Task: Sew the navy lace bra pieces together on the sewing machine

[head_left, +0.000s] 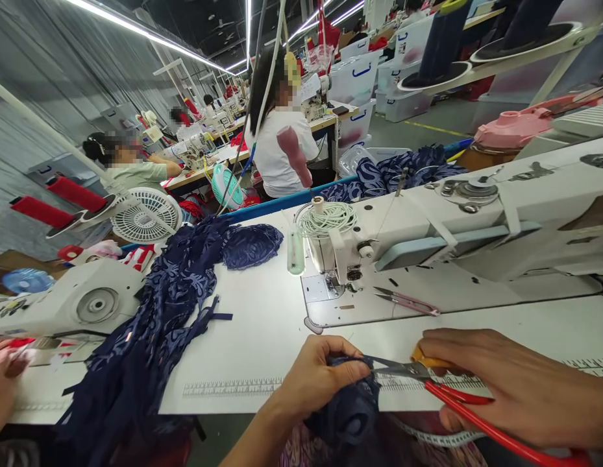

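My left hand (320,373) pinches a bunched piece of navy patterned fabric (350,408) at the table's front edge, thumb on top. In my right hand (510,376) is a pair of scissors (418,370) with red and orange handles. Their blades point left and reach the fabric beside my left thumb; whether they are closed on it I cannot tell. The lower part of the fabric hangs below the edge, over my lap. Just beyond my hands, small thread snips (408,301) lie on the bed of a white sewing machine (350,253).
A long heap of navy fabric (155,305) runs down the table's left side, with a cut piece (252,246) near it. At the left edge a co-worker's hand (2,383) is beside another sewing machine (87,298). A printed ruler (233,388) lines the front edge.
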The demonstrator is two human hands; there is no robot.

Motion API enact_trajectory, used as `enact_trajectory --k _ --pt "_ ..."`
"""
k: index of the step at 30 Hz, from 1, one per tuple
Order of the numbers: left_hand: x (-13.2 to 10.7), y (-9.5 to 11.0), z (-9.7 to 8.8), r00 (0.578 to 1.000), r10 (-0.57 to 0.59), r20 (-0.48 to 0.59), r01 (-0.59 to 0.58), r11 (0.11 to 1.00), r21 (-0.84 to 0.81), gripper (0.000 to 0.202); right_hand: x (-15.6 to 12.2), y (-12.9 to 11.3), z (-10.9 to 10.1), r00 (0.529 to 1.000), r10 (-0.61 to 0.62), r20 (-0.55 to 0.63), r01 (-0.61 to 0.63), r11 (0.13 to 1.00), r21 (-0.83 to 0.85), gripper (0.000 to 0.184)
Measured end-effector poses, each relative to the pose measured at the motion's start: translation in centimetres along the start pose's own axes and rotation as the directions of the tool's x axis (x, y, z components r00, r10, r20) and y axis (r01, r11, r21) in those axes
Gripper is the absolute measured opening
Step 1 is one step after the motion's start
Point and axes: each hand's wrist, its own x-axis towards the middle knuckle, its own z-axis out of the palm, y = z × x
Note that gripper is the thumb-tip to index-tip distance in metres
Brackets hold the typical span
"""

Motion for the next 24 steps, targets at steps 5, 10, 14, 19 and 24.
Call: enact_trajectory --k 5,10,14,19,24 --pt "0.1 -0.1 0.2 0.999 -0.006 0.041 0.006 1.000 0.003 0.037 0.6 -1.1 -1.1 0.977 0.017 0.214 -0.052 0.986 0.159 0.024" --pt "0.2 0.1 0.1 1.000 -0.008 0.029 0.007 0.999 0.050 0.034 1.0 -1.7 -1.8 0.968 0.002 0.252 -0.051 0.981 0.188 0.020" --pt "0.2 0.2 0.1 0.999 -0.012 0.031 0.010 0.998 0.064 0.035 0.7 -1.5 -1.7 0.960 0.004 0.279 -0.066 0.974 0.215 0.021" --pt "0.2 0.2 0.3 0.998 -0.041 0.047 0.037 0.997 0.070 0.035 0.5 -1.5 -1.4 0.966 -0.002 0.258 -0.051 0.978 0.200 0.025" --pt "0.4 0.1 0.1 0.998 -0.059 0.027 0.058 0.998 0.037 0.037 0.0 0.7 -0.5 0.978 -0.039 0.207 0.005 0.987 0.163 0.036"
